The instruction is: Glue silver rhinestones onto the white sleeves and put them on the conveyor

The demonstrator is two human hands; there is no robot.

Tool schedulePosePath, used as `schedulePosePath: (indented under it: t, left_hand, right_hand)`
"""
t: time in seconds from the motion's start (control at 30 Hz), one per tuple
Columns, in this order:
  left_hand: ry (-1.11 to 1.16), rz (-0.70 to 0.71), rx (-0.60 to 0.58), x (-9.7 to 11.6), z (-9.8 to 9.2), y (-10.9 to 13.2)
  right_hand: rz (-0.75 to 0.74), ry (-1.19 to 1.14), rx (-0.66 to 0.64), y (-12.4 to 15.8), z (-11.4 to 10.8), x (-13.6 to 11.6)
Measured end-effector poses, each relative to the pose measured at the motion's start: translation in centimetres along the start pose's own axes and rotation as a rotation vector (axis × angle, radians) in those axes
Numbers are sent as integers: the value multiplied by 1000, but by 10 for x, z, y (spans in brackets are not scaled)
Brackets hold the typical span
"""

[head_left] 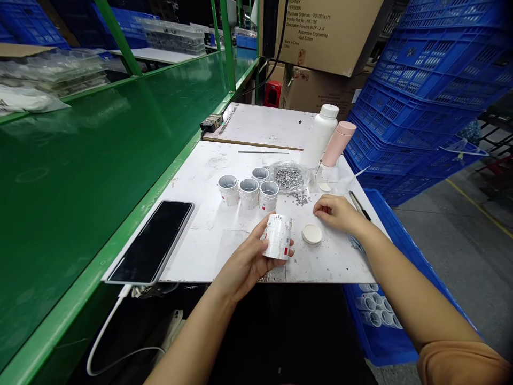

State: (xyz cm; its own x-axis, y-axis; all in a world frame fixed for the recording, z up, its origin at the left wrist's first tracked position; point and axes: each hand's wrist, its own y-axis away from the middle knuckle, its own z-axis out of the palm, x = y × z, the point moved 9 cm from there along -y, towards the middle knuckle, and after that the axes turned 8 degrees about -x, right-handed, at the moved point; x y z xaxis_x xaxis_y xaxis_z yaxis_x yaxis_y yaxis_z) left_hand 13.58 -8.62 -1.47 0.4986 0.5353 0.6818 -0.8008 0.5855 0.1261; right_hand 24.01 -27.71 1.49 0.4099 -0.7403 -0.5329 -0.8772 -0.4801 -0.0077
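White cylinder (277, 236), far side hidden, pinched by the left hand (245, 263); right hand (336, 213) lies spread.

Bright, even light from above across the white tabletop (200, 176), with only soft, faint shadows under the left hand (248, 262) and right hand (339, 213). Pale sheen along the green shelf panel (100, 187) left of the hands, deep dimness below them. Wide-angle bowing in the blue crates (433, 91) right of the hands, darkened far corners, crisp focus around the hands.

A black smartphone (150, 242) with a white cable (116, 321) is lying leftward, while blue plastic crates (433, 91) are leaning stacked near cardboard cartons (328, 37).
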Motion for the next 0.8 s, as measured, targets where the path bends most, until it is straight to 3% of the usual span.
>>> schedulePosePath:
  t: [0.3, 0.57, 0.8]
  left_hand:
    - [-3, 2, -11, 0, 0, 0]
    - [-1, 1, -4, -1, 0, 0]
    - [5, 10, -9, -1, -1, 0]
  right_hand:
    - [193, -53, 6, 7, -1, 22]
    - [279, -145, 9, 12, 1, 29]
    - [184, -32, 7, 10, -4, 15]
